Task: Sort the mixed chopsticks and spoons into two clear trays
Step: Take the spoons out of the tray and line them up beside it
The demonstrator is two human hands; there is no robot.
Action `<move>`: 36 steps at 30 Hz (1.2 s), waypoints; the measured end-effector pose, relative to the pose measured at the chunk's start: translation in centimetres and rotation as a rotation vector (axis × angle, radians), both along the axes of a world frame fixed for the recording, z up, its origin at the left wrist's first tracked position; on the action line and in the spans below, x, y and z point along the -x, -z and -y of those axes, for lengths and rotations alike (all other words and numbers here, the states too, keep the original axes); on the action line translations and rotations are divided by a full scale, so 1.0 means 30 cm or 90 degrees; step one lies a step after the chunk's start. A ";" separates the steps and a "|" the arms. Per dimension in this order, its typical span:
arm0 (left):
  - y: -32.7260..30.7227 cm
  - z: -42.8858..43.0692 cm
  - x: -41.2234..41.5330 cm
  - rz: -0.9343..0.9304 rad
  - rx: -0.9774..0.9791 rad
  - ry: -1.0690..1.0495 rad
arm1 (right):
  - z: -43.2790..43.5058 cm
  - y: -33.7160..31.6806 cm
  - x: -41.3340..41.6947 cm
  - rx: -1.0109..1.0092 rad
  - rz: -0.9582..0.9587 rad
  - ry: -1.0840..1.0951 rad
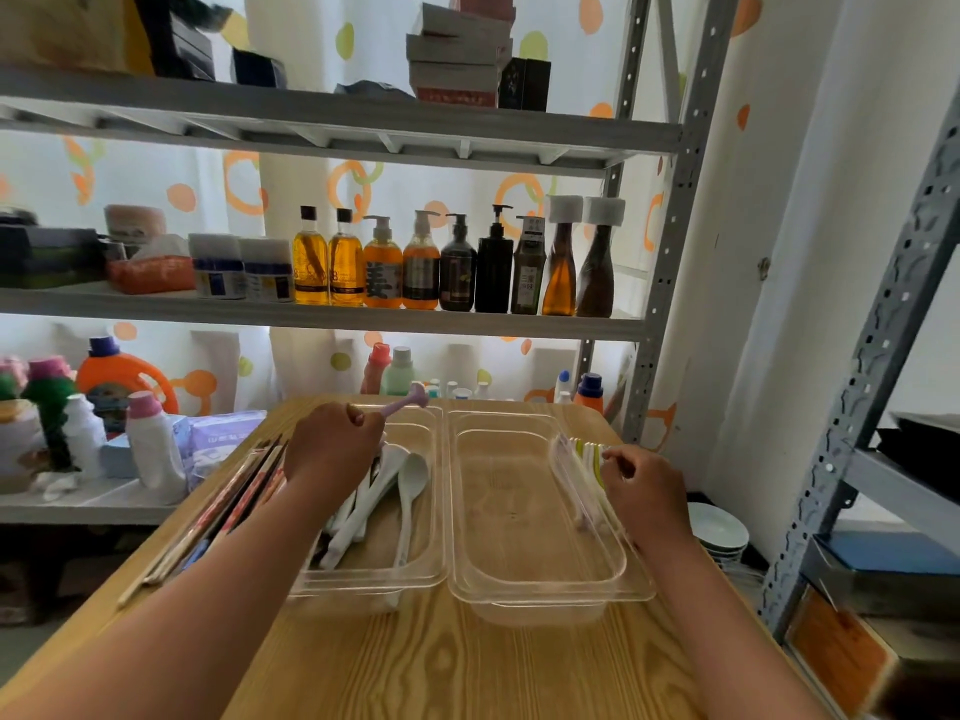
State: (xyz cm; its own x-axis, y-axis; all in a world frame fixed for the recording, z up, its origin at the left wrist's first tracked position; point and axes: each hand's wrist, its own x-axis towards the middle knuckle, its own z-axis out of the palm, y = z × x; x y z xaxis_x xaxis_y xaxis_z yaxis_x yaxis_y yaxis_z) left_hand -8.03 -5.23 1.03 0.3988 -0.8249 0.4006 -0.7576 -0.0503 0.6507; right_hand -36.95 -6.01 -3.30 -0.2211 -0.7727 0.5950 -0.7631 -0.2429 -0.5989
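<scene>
While your left grip [332, 444] pinches a purple spoon [408, 401] by the handle, the spoon sits above the far end of the left tray [374, 582], its free end pointing away from you and to the right.

- **Axis:** the white spoons [410, 480] in the left tray lie along its length, bowls far and handles near. The purple spoon lies slantwise across that line. The coming move is probably to lower it in, which would call for turning it lengthwise first.
- **Chopsticks [234, 504]:** a bundle lies on the worktop [467, 662] just left of the left tray, parallel to its long side. Your left grip is the nearer one to them.
- **Right tray [550, 597]:** it stands just right of the left tray, long sides together, and its floor looks bare.
- **Right grip [647, 488]:** it is well to the right of the left tray, at the right tray's outer rim, with its fingers curled at some pale and yellow-green pieces [587, 454]. Blur hides whether it pinches them or only touches them, and what they are.
</scene>
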 end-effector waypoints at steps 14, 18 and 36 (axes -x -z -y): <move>0.038 -0.127 0.225 0.541 0.381 0.220 | -0.106 -0.167 -0.290 -0.167 0.418 -0.287; 0.055 -0.127 0.250 0.621 0.464 0.362 | -0.125 -0.165 -0.258 -0.247 0.499 -0.301; 0.065 0.024 0.140 0.260 0.226 0.290 | 0.029 -0.048 0.038 -0.061 0.183 0.106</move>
State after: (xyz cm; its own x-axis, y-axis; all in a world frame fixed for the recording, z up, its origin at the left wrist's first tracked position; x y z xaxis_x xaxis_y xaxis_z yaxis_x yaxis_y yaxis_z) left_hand -12.24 -5.96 -0.92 -0.1940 -0.6653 0.7209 -0.8398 0.4925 0.2284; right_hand -38.09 -6.87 -1.87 -0.4967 -0.7611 0.4171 -0.5842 -0.0622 -0.8092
